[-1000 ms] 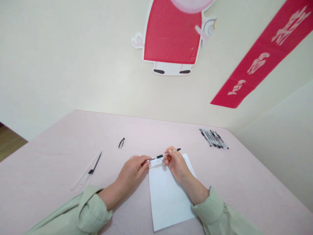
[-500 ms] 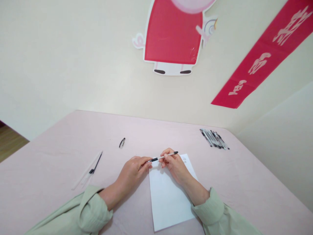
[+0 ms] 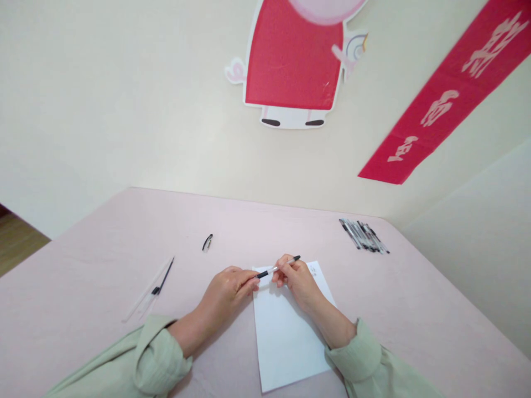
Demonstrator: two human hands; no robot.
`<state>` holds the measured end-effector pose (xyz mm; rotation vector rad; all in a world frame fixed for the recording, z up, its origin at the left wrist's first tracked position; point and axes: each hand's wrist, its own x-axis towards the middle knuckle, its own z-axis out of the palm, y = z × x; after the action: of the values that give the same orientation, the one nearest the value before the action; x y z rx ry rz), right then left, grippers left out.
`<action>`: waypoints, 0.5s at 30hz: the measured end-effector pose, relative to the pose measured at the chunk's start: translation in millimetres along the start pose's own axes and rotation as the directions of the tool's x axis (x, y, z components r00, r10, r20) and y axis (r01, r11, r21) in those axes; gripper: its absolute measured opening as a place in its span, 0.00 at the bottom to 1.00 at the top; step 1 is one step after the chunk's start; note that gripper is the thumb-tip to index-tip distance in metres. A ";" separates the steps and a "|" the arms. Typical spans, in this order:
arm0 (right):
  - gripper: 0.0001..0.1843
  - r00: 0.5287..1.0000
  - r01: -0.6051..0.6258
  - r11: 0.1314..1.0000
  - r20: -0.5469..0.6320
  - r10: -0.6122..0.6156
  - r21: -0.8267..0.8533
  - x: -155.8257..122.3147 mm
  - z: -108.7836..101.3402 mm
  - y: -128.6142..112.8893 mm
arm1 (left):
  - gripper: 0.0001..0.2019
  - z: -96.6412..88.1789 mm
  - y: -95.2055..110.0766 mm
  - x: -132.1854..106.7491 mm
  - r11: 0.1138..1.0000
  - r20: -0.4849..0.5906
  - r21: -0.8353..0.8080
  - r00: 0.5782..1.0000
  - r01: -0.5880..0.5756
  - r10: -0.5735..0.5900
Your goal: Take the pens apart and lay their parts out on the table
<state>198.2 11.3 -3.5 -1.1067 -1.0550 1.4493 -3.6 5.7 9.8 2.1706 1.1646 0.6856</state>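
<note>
A slim pen (image 3: 264, 273) with a black grip and a black end is held slantwise between my two hands. My left hand (image 3: 228, 293) pinches its lower left tip; the fingers hide that end. Around the clear barrel, closer to the black upper end, the fingers of my right hand (image 3: 296, 281) are closed. Under the pen and my right hand lies a white sheet of paper (image 3: 286, 337), with a few small marks near its top right corner.
On the pink-covered table (image 3: 103, 237), a bundle of several pens (image 3: 364, 236) lies at the back right. A small black and clear piece (image 3: 208, 242) sits left of centre. Pen parts (image 3: 155, 290), including a dark refill (image 3: 166, 275), lie farther left. A wall (image 3: 166, 138) rises behind.
The pen has tilted a little, its black upper end shifting slightly left. Both hands have moved only slightly and keep hold of it.
</note>
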 end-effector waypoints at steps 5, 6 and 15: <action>0.21 1.000 0.014 0.999 0.014 -0.013 -0.042 -0.8 -0.8 0.1 | 0.14 -2.4 0.1 0.9 0.994 -0.012 0.102 0.999 0.034 -0.032; 0.21 1.000 0.017 0.999 0.022 -0.016 -0.044 -1.1 -0.7 -0.5 | 0.15 -2.7 0.1 1.3 0.992 -0.014 0.124 0.999 0.035 -0.034; 0.19 1.000 0.016 1.000 0.012 -0.016 -0.021 -0.9 -1.1 -1.7 | 0.15 -2.5 1.6 2.0 0.993 -0.028 0.114 1.000 0.011 -0.008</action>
<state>199.7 10.7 -2.0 -1.1036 -1.0879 1.4362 -3.4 7.3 13.0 2.2543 1.2557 0.6620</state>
